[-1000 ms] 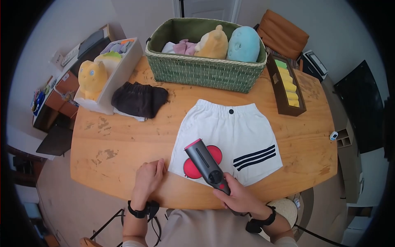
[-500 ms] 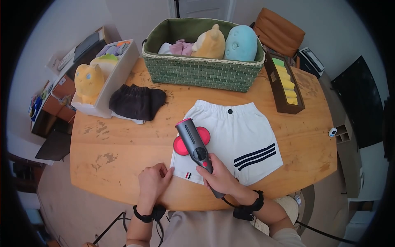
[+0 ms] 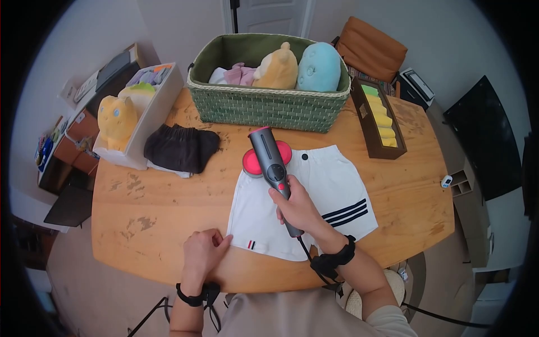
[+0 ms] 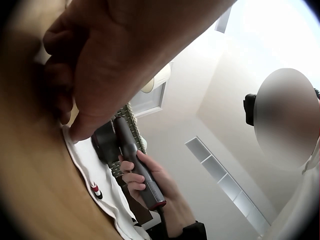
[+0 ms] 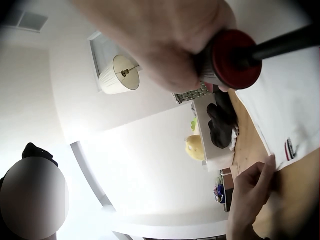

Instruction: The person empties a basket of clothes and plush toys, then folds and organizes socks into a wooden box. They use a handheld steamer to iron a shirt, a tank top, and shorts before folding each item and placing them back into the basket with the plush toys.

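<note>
White shorts point(image 3: 331, 185) with a dark button and black stripes lie flat on the wooden table point(image 3: 140, 196). My right hand point(image 3: 297, 208) grips the handle of a grey corded handheld appliance point(image 3: 266, 149) with two red round heads. Those heads overlap the waistband at the upper left of the shorts. At the lower left, my left hand point(image 3: 205, 253) pinches the hem corner between thumb and curled fingers, seen close in the left wrist view beside a small red-and-black tag point(image 4: 96, 190).
A green woven basket point(image 3: 269, 109) with plush toys and cloth stands at the back. Left are a white box point(image 3: 140, 132) with a yellow plush and folded dark clothing point(image 3: 182, 149). A brown box point(image 3: 387, 151) of yellow rolls sits right. The appliance's cord point(image 3: 306, 247) runs toward my body.
My right hand has moved the appliance up the shorts, from the lower left leg to the waistband. My left hand, apart from the hem at first, has come to its corner.
</note>
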Demonstrator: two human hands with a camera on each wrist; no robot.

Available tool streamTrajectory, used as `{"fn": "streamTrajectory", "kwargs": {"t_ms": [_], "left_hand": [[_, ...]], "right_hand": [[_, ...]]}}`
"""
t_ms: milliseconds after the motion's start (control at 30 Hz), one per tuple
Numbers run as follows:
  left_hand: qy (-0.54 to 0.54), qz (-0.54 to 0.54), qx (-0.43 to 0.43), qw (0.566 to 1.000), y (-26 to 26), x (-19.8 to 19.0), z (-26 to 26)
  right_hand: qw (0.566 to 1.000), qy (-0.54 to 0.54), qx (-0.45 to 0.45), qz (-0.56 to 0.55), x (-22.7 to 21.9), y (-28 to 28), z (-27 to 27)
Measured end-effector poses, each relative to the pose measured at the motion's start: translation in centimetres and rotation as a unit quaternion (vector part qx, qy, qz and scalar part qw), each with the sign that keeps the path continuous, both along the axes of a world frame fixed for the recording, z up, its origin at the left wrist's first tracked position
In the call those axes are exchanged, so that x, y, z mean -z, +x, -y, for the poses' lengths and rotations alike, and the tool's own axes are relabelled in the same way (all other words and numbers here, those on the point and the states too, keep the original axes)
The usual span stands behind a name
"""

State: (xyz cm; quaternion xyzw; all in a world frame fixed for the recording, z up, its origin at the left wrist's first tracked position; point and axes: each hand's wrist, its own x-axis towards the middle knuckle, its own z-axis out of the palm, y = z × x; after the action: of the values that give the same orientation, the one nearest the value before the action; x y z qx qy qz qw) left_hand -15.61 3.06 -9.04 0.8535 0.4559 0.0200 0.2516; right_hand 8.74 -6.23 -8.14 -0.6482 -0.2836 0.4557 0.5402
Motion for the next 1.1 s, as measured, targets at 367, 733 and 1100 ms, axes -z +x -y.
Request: {"fn": "streamTrajectory", "kwargs": {"t_ms": [367,733,1100], "left_hand": [[0.002,0.008,-0.006,1.0,0.0,0.1,0.0],[-0.001,0.02,-0.016,1.0,0.0,0.6,0.0],[0.0,0.021,-0.019,1.0,-0.1,0.4,0.2]], "right_hand": [[0.996,-0.004,0.044,0.078,1.1,2.5,-0.9],[0.997,-0.051,0.042,0.037,-2.1,3.1,7.7],[0.997,-0.002,0.076,0.008,-1.3,1.8,6.2]]}}
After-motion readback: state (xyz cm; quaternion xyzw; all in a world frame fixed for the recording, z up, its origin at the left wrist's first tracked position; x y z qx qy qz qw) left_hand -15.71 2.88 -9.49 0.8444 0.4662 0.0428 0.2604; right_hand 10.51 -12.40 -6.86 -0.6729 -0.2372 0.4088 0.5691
